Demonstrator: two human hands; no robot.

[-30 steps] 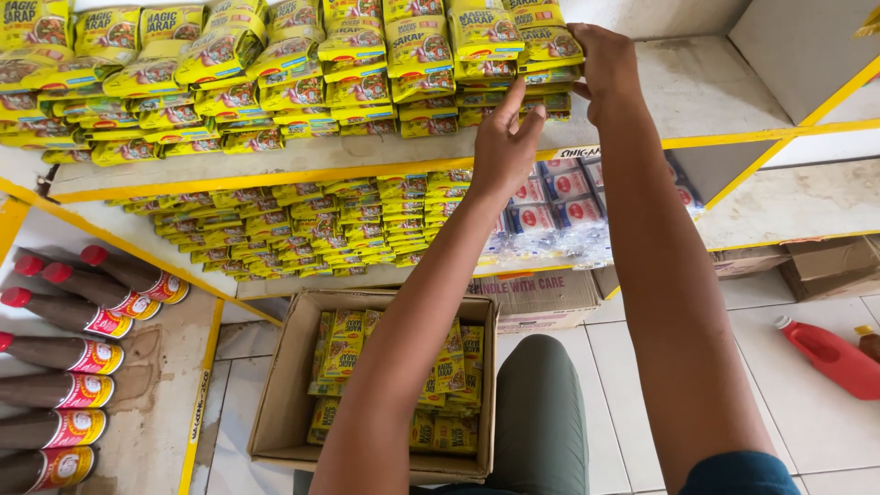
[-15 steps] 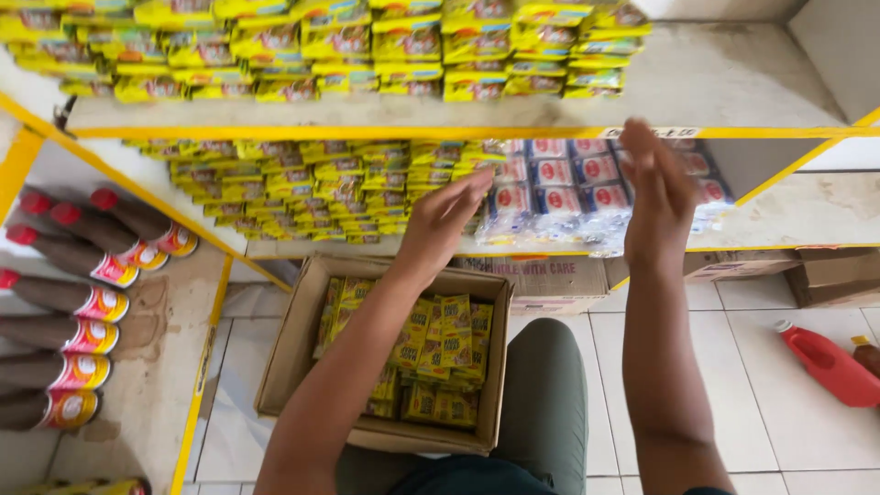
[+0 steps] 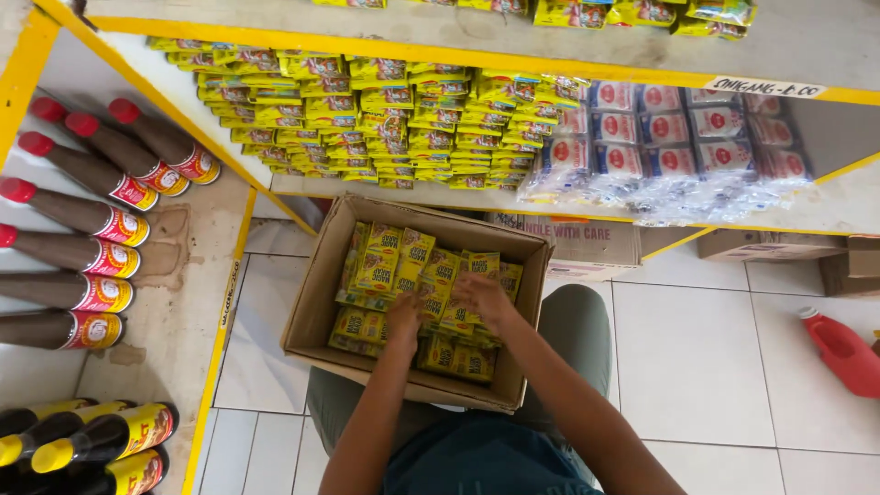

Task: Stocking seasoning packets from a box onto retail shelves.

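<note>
Both hands down in cardboard box (image 3: 316, 293) of yellow sachets (image 3: 394, 266) — box rests on person's lap, btwn the knees.

L hand (image 3: 404, 316) sits on the packets near box centre, fingers curled onto them; R hand (image 3: 484, 301) just beside it, palm down, fingers spread over the stack — whether either has actually closed on a packet, cannot tell. Sachets fill box approx to rim, loosely stacked. Shelf ahead: rows of matching yellow packets (image 3: 367, 119), w/ white-and-red packs (image 3: 669, 147) to the right. Dark sauce bottles w/ red caps (image 3: 92, 229) on side shelf at left. Red plastic jug (image 3: 843, 353) on tiled floor, well apart.
</note>
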